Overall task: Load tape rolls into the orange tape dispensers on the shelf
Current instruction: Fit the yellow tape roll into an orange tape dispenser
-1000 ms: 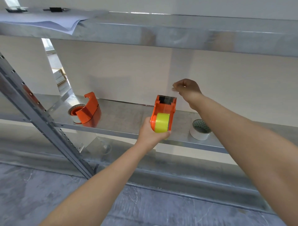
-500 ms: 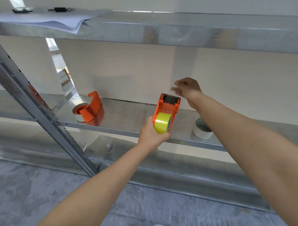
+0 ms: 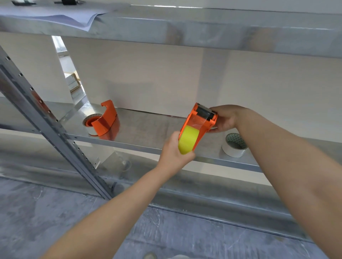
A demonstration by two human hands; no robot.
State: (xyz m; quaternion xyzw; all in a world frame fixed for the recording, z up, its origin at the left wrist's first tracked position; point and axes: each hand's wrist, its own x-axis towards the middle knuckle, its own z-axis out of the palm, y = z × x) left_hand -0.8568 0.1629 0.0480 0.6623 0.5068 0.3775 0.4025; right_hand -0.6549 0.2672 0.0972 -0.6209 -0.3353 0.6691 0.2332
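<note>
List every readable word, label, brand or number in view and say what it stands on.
None can be read.
White tape roll: a dark pattern inside its core, too small to read.
Held orange dispenser and orange dispenser on the shelf: no lettering shows.

Bright, even light; wide-angle edge distortion

The left hand (image 3: pixel 174 151) covers the near underside of the yellow tape roll (image 3: pixel 187 139). The right hand (image 3: pixel 224 119) hides the far end of the orange dispenser (image 3: pixel 199 123). The picture's top edge cuts off black clips (image 3: pixel 68 2) on the upper shelf (image 3: pixel 203 24). Both arms leave the frame at the bottom.
</note>
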